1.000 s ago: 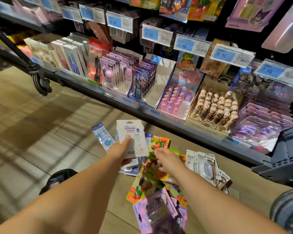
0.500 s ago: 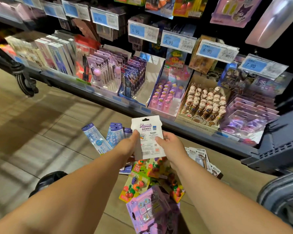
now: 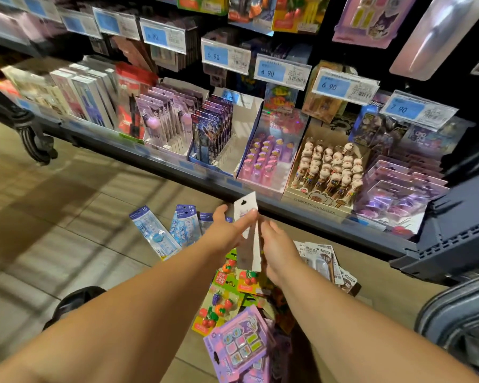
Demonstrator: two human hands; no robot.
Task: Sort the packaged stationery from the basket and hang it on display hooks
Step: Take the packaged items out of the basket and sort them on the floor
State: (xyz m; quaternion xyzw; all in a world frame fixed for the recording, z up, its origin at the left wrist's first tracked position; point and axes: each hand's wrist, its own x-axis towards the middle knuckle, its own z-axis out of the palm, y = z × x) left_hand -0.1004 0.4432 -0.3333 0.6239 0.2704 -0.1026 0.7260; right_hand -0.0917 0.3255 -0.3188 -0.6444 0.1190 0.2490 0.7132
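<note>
Since half a second ago the white card pack (image 3: 249, 252) has swung from facing us to nearly edge-on. Its print is out of sight, and only a narrow pale strip with the hang hole on top shows. It hangs in the air between our two grips, above the heap on the floor (image 3: 67, 217) and in front of the lower shelf (image 3: 177, 164).

Three blue packs (image 3: 155, 233) lie on the floor, the third mostly behind the left grip. The fruit packs (image 3: 219, 308) overlap too much to count. One purple pack (image 3: 237, 346) lies nearest us. Four price tags (image 3: 282, 71) read clearly; those farther left are blurred.

Our left grip (image 3: 227, 234) lays a straight index finger across the card's face, thumb lifted clear, its other fingers hidden behind the card. Our right grip (image 3: 277, 244) curls its fingers onto the card's right edge, fingertips out of sight.
</note>
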